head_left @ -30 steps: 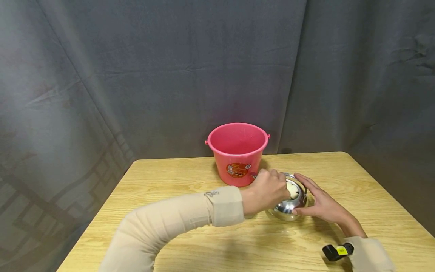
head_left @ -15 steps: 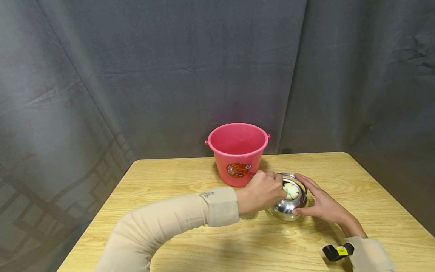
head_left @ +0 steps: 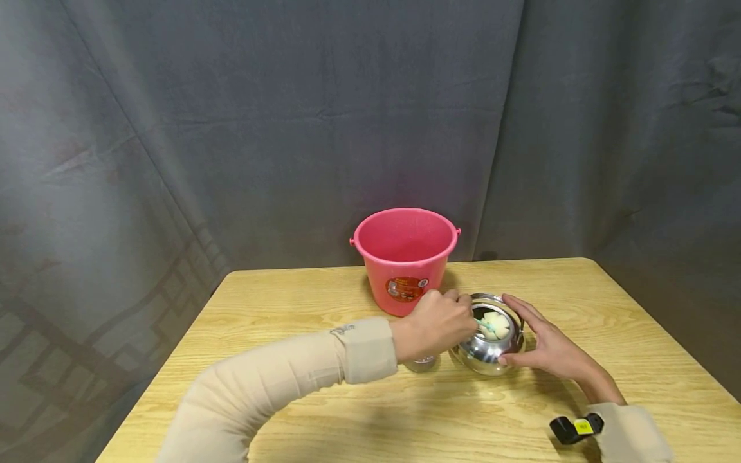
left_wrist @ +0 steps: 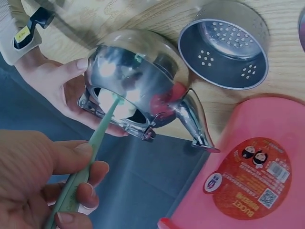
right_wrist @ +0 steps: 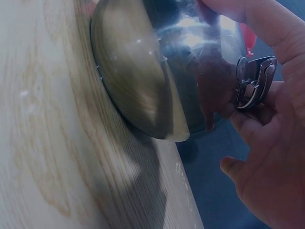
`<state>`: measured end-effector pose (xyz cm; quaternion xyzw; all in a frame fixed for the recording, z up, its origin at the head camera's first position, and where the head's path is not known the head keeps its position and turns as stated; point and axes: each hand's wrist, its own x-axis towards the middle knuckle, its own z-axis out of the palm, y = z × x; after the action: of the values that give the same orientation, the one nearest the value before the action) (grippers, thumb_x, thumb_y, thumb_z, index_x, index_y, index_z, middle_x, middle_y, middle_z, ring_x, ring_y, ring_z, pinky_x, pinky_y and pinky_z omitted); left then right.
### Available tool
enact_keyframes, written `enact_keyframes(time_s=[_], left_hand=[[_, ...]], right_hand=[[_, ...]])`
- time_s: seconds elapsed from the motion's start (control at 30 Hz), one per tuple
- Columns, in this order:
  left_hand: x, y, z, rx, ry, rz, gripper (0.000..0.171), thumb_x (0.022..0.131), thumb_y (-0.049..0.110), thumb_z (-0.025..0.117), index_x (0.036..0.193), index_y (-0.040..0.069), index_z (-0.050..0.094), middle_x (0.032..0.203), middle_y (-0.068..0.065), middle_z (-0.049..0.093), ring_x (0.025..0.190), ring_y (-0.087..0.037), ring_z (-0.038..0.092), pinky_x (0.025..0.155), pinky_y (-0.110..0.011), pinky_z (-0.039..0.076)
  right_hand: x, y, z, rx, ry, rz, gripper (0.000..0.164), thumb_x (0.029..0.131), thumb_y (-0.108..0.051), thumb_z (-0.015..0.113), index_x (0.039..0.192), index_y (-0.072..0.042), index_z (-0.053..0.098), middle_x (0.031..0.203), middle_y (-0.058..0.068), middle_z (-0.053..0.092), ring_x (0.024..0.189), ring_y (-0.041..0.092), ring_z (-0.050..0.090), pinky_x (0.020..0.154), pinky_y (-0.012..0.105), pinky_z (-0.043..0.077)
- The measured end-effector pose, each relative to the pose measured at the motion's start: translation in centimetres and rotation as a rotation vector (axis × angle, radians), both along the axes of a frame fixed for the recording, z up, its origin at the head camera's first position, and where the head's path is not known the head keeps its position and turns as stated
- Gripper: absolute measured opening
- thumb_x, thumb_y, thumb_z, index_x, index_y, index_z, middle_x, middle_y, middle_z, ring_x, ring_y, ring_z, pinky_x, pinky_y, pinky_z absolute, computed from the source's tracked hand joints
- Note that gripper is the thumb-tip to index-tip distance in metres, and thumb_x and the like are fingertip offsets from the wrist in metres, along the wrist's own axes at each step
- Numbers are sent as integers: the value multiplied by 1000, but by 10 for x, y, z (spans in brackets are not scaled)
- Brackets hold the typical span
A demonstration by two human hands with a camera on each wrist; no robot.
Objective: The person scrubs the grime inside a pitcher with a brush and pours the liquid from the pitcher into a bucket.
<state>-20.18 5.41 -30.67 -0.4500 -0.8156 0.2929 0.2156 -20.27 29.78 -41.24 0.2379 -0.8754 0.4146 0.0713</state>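
Right of centre in the head view, a steel kettle (head_left: 489,334) stands on the wooden table (head_left: 324,411), just right of a pink bucket (head_left: 404,257). The left hand (head_left: 434,325) pinches a green brush handle (left_wrist: 90,157) whose head dips into the kettle's opening. The right hand (head_left: 547,347), fingers spread, presses against the kettle's side. A perforated steel strainer (left_wrist: 224,47) lies nearby.

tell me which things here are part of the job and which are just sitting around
In use:
left hand gripping a green brush
steel kettle, brush head inside its opening
right hand steadying the kettle

Lying about:
pink bucket behind
perforated steel strainer beside the kettle
wooden table
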Motion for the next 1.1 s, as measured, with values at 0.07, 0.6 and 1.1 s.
enact_keyframes(time_s=[0.07, 0.6, 1.1], left_hand=[[-1, -2, 0, 11, -4, -11, 21, 98, 23, 53, 98, 29, 73, 89, 5, 61, 72, -11, 56, 46, -24, 46], [-6, -10, -5, 64, -8, -52, 19, 95, 21, 57, 97, 29, 73, 89, 5, 62, 73, -11, 58, 48, -24, 48], [-13, -21, -6, 78, -48, -43, 17, 95, 20, 59, 102, 28, 72, 93, 6, 61, 78, -10, 59, 52, -23, 49]], right_hand=[[0, 0, 0, 1, 0, -2, 107, 70, -18, 88, 154, -15, 23, 154, 22, 20, 133, 53, 21, 90, 76, 25], [2, 0, 1, -8, 3, -8, 107, 69, -17, 87, 154, -15, 23, 153, 23, 21, 132, 53, 22, 90, 76, 24], [2, 1, -1, 0, 8, -15, 107, 68, -18, 88, 154, -17, 24, 153, 22, 22, 132, 52, 22, 90, 76, 24]])
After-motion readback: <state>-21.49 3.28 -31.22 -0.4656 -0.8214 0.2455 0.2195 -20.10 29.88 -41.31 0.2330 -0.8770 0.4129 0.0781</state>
